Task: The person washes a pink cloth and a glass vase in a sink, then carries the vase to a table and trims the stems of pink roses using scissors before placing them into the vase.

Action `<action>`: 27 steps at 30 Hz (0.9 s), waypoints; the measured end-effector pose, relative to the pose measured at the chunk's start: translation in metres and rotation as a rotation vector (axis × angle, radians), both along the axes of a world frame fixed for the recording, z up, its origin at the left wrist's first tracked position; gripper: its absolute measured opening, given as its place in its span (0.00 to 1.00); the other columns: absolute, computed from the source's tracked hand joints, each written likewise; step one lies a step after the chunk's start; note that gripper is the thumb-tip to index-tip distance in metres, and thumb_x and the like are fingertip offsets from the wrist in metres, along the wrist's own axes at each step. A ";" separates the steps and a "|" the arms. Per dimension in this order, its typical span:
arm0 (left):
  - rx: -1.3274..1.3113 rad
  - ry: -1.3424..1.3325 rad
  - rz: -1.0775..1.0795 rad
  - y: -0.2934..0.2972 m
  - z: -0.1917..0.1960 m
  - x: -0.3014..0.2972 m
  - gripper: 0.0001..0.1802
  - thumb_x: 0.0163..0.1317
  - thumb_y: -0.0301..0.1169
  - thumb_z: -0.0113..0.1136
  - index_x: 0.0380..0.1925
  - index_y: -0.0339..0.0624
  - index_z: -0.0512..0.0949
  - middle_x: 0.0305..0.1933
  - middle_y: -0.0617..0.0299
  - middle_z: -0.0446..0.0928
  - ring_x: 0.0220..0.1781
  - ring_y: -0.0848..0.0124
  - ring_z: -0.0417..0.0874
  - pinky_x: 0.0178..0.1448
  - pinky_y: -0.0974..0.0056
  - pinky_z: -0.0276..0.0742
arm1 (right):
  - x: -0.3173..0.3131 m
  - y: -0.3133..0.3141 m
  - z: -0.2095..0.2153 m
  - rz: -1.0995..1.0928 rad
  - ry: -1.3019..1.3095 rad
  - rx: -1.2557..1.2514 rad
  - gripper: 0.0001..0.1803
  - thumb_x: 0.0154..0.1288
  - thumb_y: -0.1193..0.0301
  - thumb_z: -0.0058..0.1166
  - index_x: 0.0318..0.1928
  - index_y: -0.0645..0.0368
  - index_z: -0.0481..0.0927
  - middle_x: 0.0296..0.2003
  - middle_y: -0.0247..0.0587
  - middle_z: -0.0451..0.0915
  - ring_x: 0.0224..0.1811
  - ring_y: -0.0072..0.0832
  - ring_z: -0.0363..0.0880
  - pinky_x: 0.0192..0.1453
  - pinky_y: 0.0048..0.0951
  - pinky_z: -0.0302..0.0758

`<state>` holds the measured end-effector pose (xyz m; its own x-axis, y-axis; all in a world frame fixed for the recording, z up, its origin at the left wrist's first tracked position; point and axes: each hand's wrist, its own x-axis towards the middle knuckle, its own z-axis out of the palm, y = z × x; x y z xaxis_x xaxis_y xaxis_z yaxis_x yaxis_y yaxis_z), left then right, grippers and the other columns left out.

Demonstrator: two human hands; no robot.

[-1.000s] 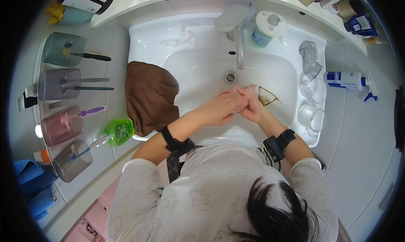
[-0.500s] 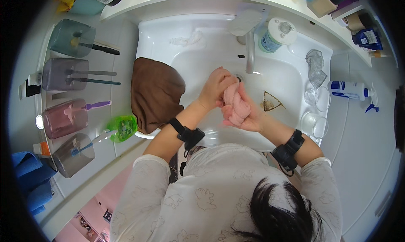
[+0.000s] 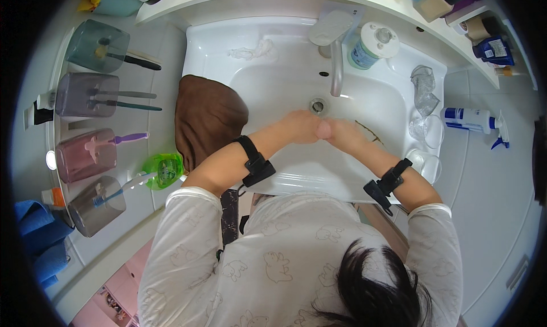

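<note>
Hands (image 3: pixel 302 127), two, clasp one mostly hidden pink cloth (image 3: pixel 323 129) over one sink (image 3: pixel 273 87).

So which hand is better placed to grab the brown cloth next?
Probably the left hand: the brown cloth lies over the left side of the sink; the right hand is farther away.

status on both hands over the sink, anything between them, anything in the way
Left hand and right hand together over white sink. Pink patch between them, too hidden to identify. Brown cloth at sink's left side, clear of both hands.
</note>
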<state>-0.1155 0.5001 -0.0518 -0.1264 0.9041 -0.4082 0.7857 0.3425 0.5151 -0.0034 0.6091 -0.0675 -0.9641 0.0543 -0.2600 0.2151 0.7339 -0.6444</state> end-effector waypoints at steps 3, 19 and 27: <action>-0.487 -0.393 0.109 0.000 -0.006 0.003 0.07 0.44 0.32 0.51 0.20 0.41 0.73 0.24 0.51 0.75 0.25 0.64 0.77 0.25 0.63 0.72 | 0.002 0.011 -0.004 0.094 0.014 0.158 0.11 0.45 0.74 0.52 0.33 0.57 0.73 0.31 0.47 0.76 0.35 0.44 0.74 0.37 0.38 0.70; 0.377 -0.712 0.707 -0.014 0.015 0.028 0.32 0.62 0.47 0.35 0.60 0.36 0.49 0.60 0.48 0.55 0.64 0.61 0.54 0.63 0.57 0.49 | 0.000 -0.006 0.036 -0.387 -0.419 -1.172 0.15 0.47 0.75 0.55 0.38 0.54 0.69 0.27 0.30 0.69 0.24 0.16 0.65 0.25 0.18 0.61; 0.624 0.138 -0.178 -0.051 0.041 -0.017 0.23 0.56 0.27 0.42 0.55 0.46 0.61 0.59 0.56 0.60 0.63 0.60 0.57 0.61 0.52 0.54 | 0.004 -0.001 0.055 -0.433 -0.621 -1.520 0.07 0.51 0.74 0.53 0.30 0.55 0.69 0.21 0.27 0.65 0.18 0.14 0.58 0.19 0.13 0.56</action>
